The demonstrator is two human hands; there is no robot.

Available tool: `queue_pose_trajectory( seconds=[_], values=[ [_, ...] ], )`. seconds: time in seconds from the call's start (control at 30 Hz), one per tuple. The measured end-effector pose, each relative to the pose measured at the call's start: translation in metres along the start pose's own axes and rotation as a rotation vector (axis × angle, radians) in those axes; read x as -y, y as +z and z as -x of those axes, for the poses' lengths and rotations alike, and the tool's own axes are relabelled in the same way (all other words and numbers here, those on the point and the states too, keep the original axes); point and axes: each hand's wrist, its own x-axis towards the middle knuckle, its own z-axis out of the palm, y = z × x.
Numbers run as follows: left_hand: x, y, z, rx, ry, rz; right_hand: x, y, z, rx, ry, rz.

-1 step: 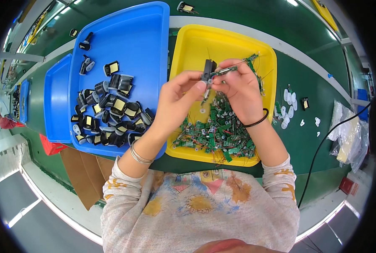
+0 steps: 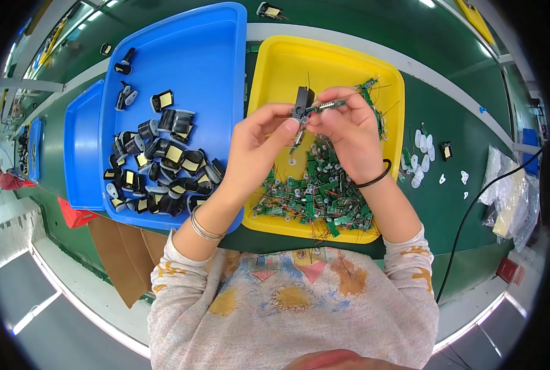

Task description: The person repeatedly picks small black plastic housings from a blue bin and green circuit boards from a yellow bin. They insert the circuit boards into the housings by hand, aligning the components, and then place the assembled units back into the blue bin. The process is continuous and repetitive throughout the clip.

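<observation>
Over the yellow tray (image 2: 269, 68), both of my hands work close together. My left hand (image 2: 264, 137) pinches a small black plastic housing (image 2: 303, 97) between thumb and fingers. Below its thumb, a narrow green part with a pale round end (image 2: 292, 161) sticks out. My right hand (image 2: 355, 132) is closed on a slim green circuit board (image 2: 328, 106), whose inner end meets the housing. Fingertips hide the exact contact. Thin wires stick out around the parts. Beneath my hands lies a heap of green circuit boards (image 2: 324, 197) with wires.
A large blue tray (image 2: 216, 49) at left holds black-and-grey housings (image 2: 173, 154) with pale yellow patches. Another blue tray (image 2: 81, 148) stands beyond it. At right lie white oval pieces (image 2: 424, 145), a black part (image 2: 446, 150), clear plastic bags (image 2: 512, 197) and a black cable (image 2: 472, 213).
The black housing and the green part under it have shifted slightly left. The circuit board in my right hand has dipped a little and shows more clearly.
</observation>
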Motion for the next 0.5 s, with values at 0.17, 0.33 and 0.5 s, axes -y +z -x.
queue_pose_trajectory(
  seconds=[0.17,0.33,0.5],
  values=[
    [-0.0017,-0.0027,0.0050,0.038,-0.012,-0.054,-0.0014,-0.0014,0.0069,0.019,-0.147,0.190],
    [0.0033,-0.0003,0.0075,0.044,0.056,-0.095,-0.0053,-0.0001,0.0103,0.008,-0.283,0.229],
    [0.0021,-0.0015,0.0083,-0.007,0.063,-0.043,-0.0089,0.0002,0.0104,0.026,-0.302,0.266]
  ],
)
